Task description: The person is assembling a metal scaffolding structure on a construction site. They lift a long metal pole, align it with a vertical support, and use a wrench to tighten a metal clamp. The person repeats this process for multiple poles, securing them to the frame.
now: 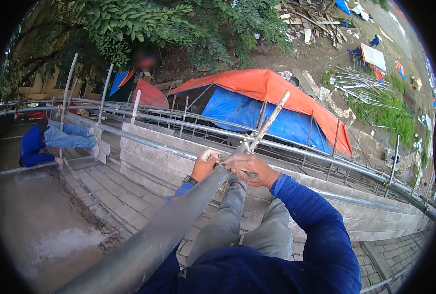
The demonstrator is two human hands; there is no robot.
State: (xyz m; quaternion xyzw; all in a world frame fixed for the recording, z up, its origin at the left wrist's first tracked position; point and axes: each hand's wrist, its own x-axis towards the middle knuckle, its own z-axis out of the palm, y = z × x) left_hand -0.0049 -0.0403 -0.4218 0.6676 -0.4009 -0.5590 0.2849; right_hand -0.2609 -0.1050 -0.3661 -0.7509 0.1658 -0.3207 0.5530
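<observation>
A thick grey steel scaffold tube rises at a slant from the lower left, passing in front of my body. Around its far end sits a scaffold coupler, partly hidden by my fingers. My left hand, with a dark watch at the wrist, is closed at the coupler's left side, thumb and fingertips pinching it. On the other side my right hand is closed too, its fingers curled near the coupler. A short dark metal bar shows under those fingers; its kind is unclear.
Horizontal guard tubes cross just beyond my hands, with an upright pole behind. Pale planks line the platform edge. A co-worker in blue bends at the left. Orange and blue tarpaulins lie below.
</observation>
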